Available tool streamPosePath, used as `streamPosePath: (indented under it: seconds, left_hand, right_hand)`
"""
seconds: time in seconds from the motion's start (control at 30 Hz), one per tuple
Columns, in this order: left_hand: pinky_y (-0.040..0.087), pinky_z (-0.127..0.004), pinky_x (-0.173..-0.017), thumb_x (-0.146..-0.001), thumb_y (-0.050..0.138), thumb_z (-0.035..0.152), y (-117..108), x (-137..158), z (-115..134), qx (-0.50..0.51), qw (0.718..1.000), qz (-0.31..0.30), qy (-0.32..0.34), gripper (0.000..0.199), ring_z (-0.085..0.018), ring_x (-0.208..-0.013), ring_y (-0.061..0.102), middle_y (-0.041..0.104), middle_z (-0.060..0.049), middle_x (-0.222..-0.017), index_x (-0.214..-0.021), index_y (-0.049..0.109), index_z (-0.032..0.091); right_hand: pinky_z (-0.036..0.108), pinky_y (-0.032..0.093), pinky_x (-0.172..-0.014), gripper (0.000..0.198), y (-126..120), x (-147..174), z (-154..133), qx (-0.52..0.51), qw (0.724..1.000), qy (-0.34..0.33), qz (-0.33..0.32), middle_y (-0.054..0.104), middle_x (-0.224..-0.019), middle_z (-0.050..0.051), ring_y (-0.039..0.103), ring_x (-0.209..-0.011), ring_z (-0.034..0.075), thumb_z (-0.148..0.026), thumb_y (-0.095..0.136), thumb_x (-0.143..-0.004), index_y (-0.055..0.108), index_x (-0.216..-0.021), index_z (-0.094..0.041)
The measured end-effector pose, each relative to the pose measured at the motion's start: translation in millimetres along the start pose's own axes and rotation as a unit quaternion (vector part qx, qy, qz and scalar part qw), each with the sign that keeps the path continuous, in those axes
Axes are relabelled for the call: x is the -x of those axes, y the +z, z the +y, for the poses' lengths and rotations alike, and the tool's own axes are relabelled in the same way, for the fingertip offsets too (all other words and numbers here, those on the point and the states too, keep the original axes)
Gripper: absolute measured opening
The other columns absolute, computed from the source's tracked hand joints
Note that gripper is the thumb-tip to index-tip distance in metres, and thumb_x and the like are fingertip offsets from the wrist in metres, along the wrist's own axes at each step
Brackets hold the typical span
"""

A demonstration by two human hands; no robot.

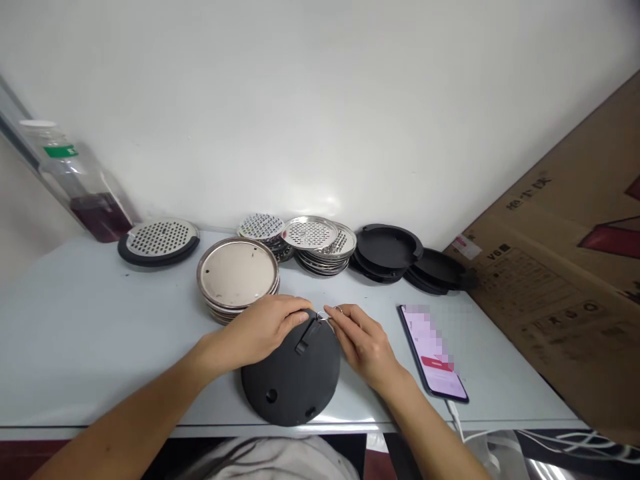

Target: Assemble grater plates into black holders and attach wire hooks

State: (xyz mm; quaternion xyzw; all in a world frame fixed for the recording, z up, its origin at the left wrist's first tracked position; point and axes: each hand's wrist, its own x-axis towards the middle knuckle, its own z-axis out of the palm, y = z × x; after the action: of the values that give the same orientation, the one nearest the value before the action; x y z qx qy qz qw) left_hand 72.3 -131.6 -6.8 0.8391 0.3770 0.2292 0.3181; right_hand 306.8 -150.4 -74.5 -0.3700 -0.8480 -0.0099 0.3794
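A round black plastic disc (295, 380) lies at the table's front edge, with a slotted clip near its upper rim and two small holes lower down. Over its upper left rim, my left hand (265, 327) is closed, thumb on top. My right hand (363, 337) pinches a thin metal wire ring (323, 316) at the disc's upper right rim, by the clip. Whether the ring passes through the clip is too small to tell. Just behind my left hand stands a stack of round metal plates (237, 273).
Along the wall sit perforated grater discs (310, 233), a grater disc in a black holder (163, 239) and black round trays (387, 250). A bottle of dark liquid (95, 200) stands at left. At right are a phone (433, 353) with a white cable and a cardboard box (565, 267).
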Motion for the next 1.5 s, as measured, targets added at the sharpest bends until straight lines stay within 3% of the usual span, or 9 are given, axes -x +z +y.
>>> streamPosePath:
  seconds: [0.17, 0.37, 0.6, 0.9, 1.03, 1.13, 1.23, 1.37, 1.5]
  left_hand:
    - [0.045, -0.029, -0.085, -0.099, 0.041, 0.028, 1, -1, 0, -0.033, 0.999, 0.008, 0.019, 0.029, -0.019, -0.093, 0.064, 0.073, -0.001, -0.101, -0.108, 0.069, 0.025]
    - [0.045, -0.029, -0.085, -0.099, 0.041, 0.028, 3, -4, -8, -0.032, 0.999, -0.011, 0.026, 0.029, -0.019, -0.091, 0.065, 0.073, -0.001, -0.1, -0.106, 0.07, 0.024]
    - [0.047, -0.03, -0.089, -0.1, 0.04, 0.033, 25, -8, -12, -0.013, 0.997, 0.063, -0.031, 0.031, -0.021, -0.099, 0.066, 0.073, -0.003, -0.108, -0.111, 0.067, 0.023]
    - [0.048, -0.028, -0.08, -0.098, 0.043, 0.033, 41, -10, -13, 0.022, 0.997, 0.055, -0.042, 0.027, -0.02, -0.089, 0.067, 0.074, -0.003, -0.098, -0.102, 0.067, 0.02]
    - [0.047, -0.028, -0.077, -0.097, 0.045, 0.031, 37, -11, -17, 0.011, 0.998, 0.042, -0.047, 0.025, -0.02, -0.085, 0.068, 0.074, -0.003, -0.094, -0.101, 0.067, 0.02]
    - [0.047, -0.03, -0.082, -0.096, 0.048, 0.032, 26, -9, -18, -0.01, 0.997, 0.006, -0.07, 0.024, -0.022, -0.092, 0.068, 0.074, -0.003, -0.099, -0.103, 0.069, 0.022]
    - [0.047, -0.034, -0.084, -0.095, 0.05, 0.03, 22, -3, -14, -0.031, 0.995, -0.042, -0.08, 0.022, -0.024, -0.093, 0.067, 0.074, -0.004, -0.097, -0.099, 0.07, 0.022]
    - [0.048, -0.038, -0.089, -0.091, 0.054, 0.025, 30, 2, -11, -0.006, 0.997, 0.009, -0.077, 0.024, -0.025, -0.1, 0.065, 0.071, -0.008, -0.108, -0.112, 0.066, 0.021]
    - [0.051, -0.038, -0.092, -0.096, 0.047, 0.03, 32, -2, -13, 0.13, 0.982, 0.126, -0.057, 0.034, -0.023, -0.107, 0.063, 0.066, -0.009, -0.116, -0.128, 0.056, 0.022]
  right_hand:
    - [0.031, 0.056, -0.066, 0.034, 2, -1, -4, -0.059, 0.997, 0.039, 0.035, 0.065, -0.093, 0.008, 0.064, -0.078, 0.018, -0.013, 0.053, -0.093, 0.062, -0.124, -0.025]
    - [0.032, 0.054, -0.066, 0.031, 10, 0, -17, -0.022, 0.996, 0.065, 0.057, 0.068, -0.092, 0.009, 0.065, -0.078, 0.019, -0.012, 0.052, -0.093, 0.065, -0.119, -0.022]
    - [0.029, 0.055, -0.068, 0.028, 14, -6, -21, -0.058, 0.984, 0.149, 0.081, 0.069, -0.09, 0.007, 0.066, -0.078, 0.017, -0.017, 0.049, -0.096, 0.07, -0.114, -0.023]
    - [0.028, 0.054, -0.074, 0.028, 12, -12, -24, -0.177, 0.962, 0.195, 0.071, 0.071, -0.09, 0.004, 0.068, -0.082, 0.016, -0.018, 0.052, -0.096, 0.073, -0.112, -0.026]
    - [0.031, 0.054, -0.084, 0.03, 9, -14, -22, -0.188, 0.959, 0.205, 0.047, 0.074, -0.103, 0.005, 0.07, -0.093, 0.018, -0.019, 0.051, -0.096, 0.07, -0.118, -0.027]
    - [0.037, 0.051, -0.097, 0.03, 8, -12, -14, -0.214, 0.935, 0.26, 0.11, 0.072, -0.116, 0.007, 0.067, -0.108, 0.022, -0.023, 0.056, -0.095, 0.067, -0.122, -0.026]
    - [0.039, 0.054, -0.094, 0.028, 6, -10, -5, -0.289, 0.89, 0.323, 0.141, 0.074, -0.111, 0.009, 0.07, -0.103, 0.023, -0.028, 0.063, -0.091, 0.068, -0.117, -0.023]
    - [0.035, 0.057, -0.079, 0.028, -2, -21, -8, -0.39, 0.862, 0.321, 0.049, 0.076, -0.086, 0.006, 0.073, -0.081, 0.02, -0.03, 0.063, -0.09, 0.066, -0.116, -0.02]
    - [0.028, 0.053, -0.069, 0.047, -17, -50, -22, -0.355, 0.896, 0.243, -0.106, 0.074, -0.082, 0.0, 0.066, -0.066, 0.014, -0.019, 0.059, -0.09, 0.049, -0.135, -0.025]
